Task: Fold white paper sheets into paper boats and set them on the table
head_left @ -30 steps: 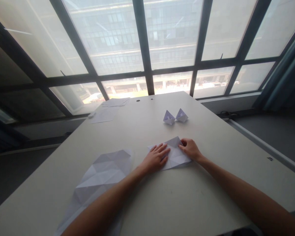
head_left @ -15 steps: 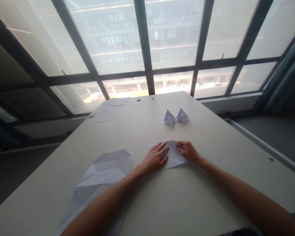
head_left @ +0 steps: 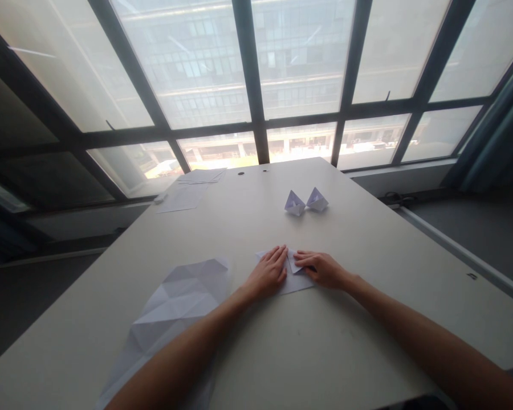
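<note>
A small white folded paper (head_left: 297,283) lies on the table in front of me. My left hand (head_left: 271,270) rests flat over its left part, fingers stretched out and pressed down, holding nothing. On its right side my right hand (head_left: 320,269) has its fingers and thumb closed on a corner flap, which is turned over towards the middle. The flap's edge shows between the two hands. Part of the paper is hidden under my palms. Beyond it stand two folded paper boats, a left boat (head_left: 294,204) and a right boat (head_left: 317,200), side by side.
A large creased paper sheet (head_left: 175,296) lies at the left, partly under my left forearm. Flat papers (head_left: 182,199) lie at the table's far left. The white table (head_left: 256,353) reaches towards a framed window (head_left: 299,62). A small dark mark (head_left: 471,277) is near the right edge.
My right hand has moved left and slightly down, bringing the paper's right corner over towards the middle as a flap. My left hand stays nearly in place on the paper.
</note>
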### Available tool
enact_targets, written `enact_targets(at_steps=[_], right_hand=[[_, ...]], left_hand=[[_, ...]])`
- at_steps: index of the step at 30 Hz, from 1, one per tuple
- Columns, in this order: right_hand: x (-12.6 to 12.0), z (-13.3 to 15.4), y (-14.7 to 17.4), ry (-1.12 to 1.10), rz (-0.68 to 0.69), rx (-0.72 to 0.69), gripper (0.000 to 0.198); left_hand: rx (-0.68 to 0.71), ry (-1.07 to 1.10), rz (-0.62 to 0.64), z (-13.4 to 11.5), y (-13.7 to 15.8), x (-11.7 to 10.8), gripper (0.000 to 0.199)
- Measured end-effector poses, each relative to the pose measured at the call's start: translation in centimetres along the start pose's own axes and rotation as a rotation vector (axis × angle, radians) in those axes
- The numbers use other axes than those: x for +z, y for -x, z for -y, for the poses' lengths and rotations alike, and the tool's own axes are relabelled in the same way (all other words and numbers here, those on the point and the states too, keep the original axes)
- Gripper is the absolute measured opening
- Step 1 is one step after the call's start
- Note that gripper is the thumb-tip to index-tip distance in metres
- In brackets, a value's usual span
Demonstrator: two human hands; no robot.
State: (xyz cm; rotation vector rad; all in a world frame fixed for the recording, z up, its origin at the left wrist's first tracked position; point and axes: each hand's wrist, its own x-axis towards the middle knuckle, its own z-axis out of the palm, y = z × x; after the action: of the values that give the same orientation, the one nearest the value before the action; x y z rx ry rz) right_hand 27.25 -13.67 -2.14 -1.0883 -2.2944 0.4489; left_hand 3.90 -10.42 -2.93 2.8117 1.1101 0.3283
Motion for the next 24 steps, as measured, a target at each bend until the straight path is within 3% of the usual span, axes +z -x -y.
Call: enact_targets(at_steps=[7, 12, 15, 20, 24], right_hand=[[-1.4, 0.8, -0.1, 0.089, 0.145, -0.067, 0.031], [-1.6, 1.3, -0.3, 0.116, 0.174, -0.039, 0.028], [-1.2, 2.3, -0.3, 0.158, 0.146, 0.024, 0.030], [0.1, 4.6, -0.3, 0.259, 0.042, 0.259, 0.027], [0.6, 5.3, -0.3, 0.245, 0.035, 0.299, 0.025]], left_hand=[[0.019, -0.006, -0.013, -0.1, 0.0, -0.5, 0.054], [-0.010, 0.006, -0.069, -0.5, -0.3, -1.1, 0.045], [-0.041, 0.016, -0.099, -1.0, -0.4, -1.3, 0.042], [-0.082, 0.036, -0.106, -1.8, -0.2, -1.7, 0.039], [-0.090, 0.018, -0.099, -1.8, 0.0, -2.1, 0.035]])
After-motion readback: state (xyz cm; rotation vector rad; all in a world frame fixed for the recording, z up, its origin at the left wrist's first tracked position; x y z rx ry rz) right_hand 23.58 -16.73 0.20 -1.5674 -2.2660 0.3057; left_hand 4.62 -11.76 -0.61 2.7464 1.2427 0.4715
